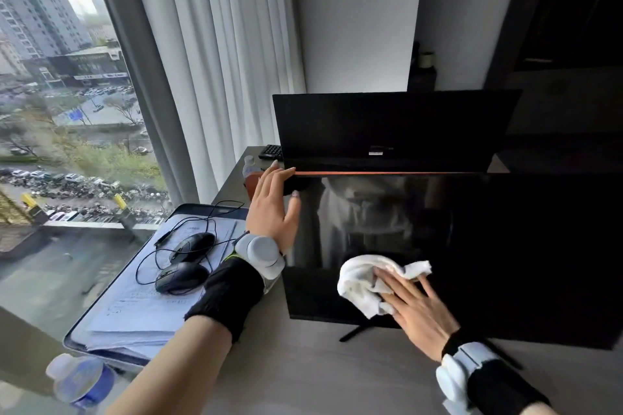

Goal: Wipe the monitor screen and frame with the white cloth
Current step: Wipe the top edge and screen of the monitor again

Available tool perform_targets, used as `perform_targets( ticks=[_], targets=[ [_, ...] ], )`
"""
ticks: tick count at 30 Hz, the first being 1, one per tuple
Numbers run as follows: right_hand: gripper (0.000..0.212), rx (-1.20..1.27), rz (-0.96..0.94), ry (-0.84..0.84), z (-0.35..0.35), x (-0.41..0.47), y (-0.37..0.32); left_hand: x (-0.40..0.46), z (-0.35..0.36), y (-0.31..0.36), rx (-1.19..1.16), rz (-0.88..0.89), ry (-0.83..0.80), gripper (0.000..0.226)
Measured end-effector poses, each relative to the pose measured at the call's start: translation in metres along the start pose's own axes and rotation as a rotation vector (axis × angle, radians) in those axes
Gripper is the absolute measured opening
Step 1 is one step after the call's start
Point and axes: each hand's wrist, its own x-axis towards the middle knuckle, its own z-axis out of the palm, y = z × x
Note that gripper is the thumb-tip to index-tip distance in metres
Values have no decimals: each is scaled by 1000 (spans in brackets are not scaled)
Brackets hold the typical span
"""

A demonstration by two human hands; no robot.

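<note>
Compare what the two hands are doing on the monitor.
The left hand grips the monitor at its top left corner and holds no cloth; the right hand presses the white cloth flat against the lower screen. Both touch the monitor and wear wrist devices.

Two mice lie on papers beside a bottle.

Monitor screen glossy black, mirror-like (reflects the room), white cloth soft, crumpled terry-like fabric, bench matt pale wood-look top, two mice smooth dark plastic, stacked papers, curtain sheer white fabric, wristbands black knit.
</note>
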Motion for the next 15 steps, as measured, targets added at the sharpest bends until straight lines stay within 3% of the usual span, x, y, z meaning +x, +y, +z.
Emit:
perform_targets(
  ticks=[5,9,11,15],
  targets=[
    [54,106,347,215,-44,2,71,-1,6,3,-3,-16,40,39],
    [51,234,509,361,-65,43,50,-2,4,4,10,-19,27,41],
    [50,230,466,356,-67,66,21,0,3,4,22,-7,12,41],
    [50,160,179,232,-60,100,-40,1,2,3,50,11,-5,35]
  ],
)
